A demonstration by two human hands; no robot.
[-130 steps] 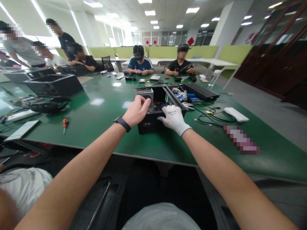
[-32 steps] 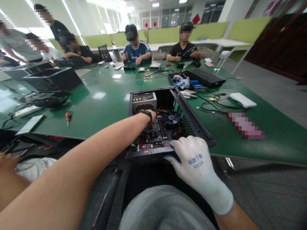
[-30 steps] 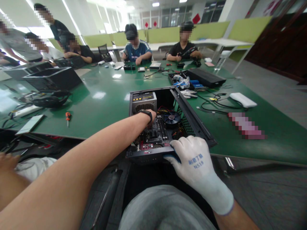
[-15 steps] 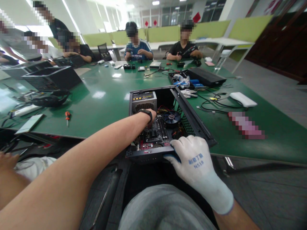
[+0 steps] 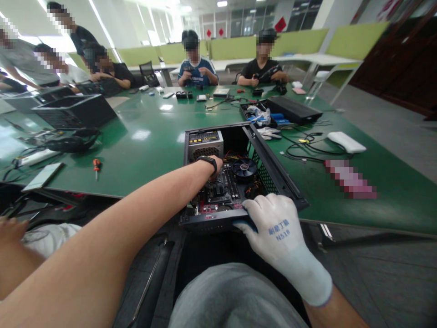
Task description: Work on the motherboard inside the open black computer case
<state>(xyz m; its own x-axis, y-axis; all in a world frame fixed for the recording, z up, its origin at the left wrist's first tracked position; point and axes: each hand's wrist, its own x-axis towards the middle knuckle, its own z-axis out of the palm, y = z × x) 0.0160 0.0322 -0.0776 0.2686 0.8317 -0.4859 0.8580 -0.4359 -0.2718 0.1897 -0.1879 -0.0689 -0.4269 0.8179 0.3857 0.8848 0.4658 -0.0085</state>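
Note:
An open black computer case (image 5: 201,224) lies at the table's near edge, its inside facing up. In it are a power supply (image 5: 206,150), a motherboard (image 5: 218,191) and a round cooling fan (image 5: 244,167). My left hand (image 5: 217,166), bare with a black band at the wrist, reaches down into the case beside the power supply; its fingers are hidden. Wearing a white glove, my right hand (image 5: 273,223) grips the case's near rim, thumb on the outer side and fingers over the top.
A green table (image 5: 146,150) carries an orange screwdriver (image 5: 97,167), another case (image 5: 77,114) and a black panel (image 5: 293,109). On the right lie cables, a white box (image 5: 346,142) and a red packet (image 5: 351,180). Several people sit or stand around; a co-worker's arm (image 5: 15,250) shows at left.
Both my hands and the case stay practically where they were. Across the table, the seated person in blue has shifted slightly.

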